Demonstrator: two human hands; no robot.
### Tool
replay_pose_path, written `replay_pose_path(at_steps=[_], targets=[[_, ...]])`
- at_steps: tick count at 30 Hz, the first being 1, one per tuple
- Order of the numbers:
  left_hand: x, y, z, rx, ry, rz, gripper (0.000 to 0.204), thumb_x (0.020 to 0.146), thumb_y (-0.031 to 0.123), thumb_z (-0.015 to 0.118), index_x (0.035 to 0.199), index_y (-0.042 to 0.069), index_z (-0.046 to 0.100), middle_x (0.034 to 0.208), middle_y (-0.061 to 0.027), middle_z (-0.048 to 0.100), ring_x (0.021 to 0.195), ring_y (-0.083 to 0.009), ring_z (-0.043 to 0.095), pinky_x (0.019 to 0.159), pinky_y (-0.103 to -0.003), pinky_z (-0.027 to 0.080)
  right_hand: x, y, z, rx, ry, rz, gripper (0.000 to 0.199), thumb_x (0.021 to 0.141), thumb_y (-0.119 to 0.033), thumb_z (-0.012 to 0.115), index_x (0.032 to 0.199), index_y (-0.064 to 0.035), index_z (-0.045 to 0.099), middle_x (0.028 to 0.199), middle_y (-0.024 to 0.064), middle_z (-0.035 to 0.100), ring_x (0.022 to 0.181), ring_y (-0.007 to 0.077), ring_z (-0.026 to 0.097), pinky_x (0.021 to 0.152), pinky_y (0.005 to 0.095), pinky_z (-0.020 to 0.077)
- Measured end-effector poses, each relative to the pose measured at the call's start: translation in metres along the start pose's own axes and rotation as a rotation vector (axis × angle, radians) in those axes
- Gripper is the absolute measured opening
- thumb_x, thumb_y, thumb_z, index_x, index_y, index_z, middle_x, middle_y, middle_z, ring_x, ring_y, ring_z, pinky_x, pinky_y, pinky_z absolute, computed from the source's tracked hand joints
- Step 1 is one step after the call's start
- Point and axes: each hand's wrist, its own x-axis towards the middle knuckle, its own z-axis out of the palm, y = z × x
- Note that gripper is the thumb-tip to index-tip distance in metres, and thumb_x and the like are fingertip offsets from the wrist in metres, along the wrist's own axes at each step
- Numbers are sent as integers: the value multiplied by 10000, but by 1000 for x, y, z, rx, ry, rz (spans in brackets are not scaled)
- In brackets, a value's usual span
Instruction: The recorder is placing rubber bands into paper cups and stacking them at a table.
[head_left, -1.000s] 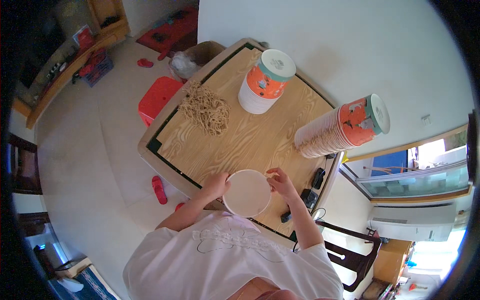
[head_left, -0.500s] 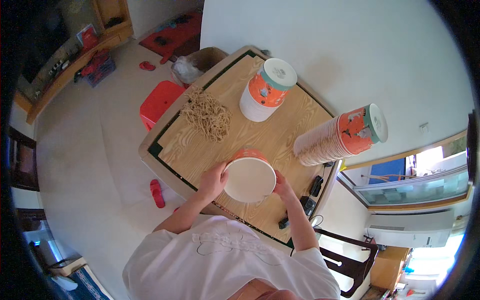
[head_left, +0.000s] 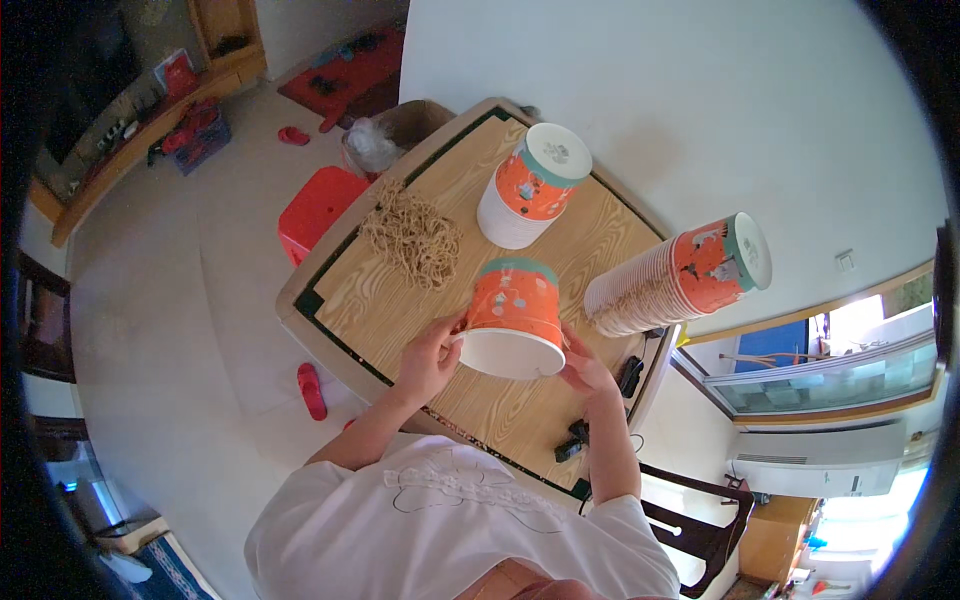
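Between my two hands is an orange paper bucket (head_left: 516, 305) with a green base band, tilted so its white mouth points toward me. My left hand (head_left: 430, 355) grips the rim on the left, and my right hand (head_left: 583, 362) grips it on the right. Beyond it stands a stack of upturned paper buckets (head_left: 528, 190), mostly white rims below one orange wall. Farther right is a taller, leaning stack of the same buckets (head_left: 670, 275), with brown twine strands along its side. A tangled heap of brown twine (head_left: 412, 236) lies left of the held bucket.
The wood-topped table (head_left: 360, 310) has a pale raised edge. Black adapters or devices (head_left: 572, 440) lie by its right side. A red stool (head_left: 318, 208) and a bin with a clear bag (head_left: 375, 145) stand beyond the left edge. A dark chair (head_left: 700, 520) is at the right.
The bucket has tipped and risen away from me, so its orange outer wall now shows where mostly the white inside did. Both hands have stayed on its rim.
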Motion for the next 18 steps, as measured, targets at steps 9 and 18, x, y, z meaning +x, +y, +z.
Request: replay_pose_path(at_steps=[9,18], targets=[[30,19,18,-116,-176,-4,457,746,-5,524,1187,84,445,951,-108,507,849,-223,530,725,-284,446,-26,-67,13,-719,193,-342,520,809,76,424,1296,-31,276,1222,111,444,1123,193,422,924,306,349],[142,129,47,-566,-303,445,438,793,107,551,1208,48,422,1176,-114,485,1075,-203,470,896,-305,362,-94,-185,29,-1053,631,-1096,425,843,-44,447,1249,16,336,1233,118,430,1117,185,421,933,313,326]])
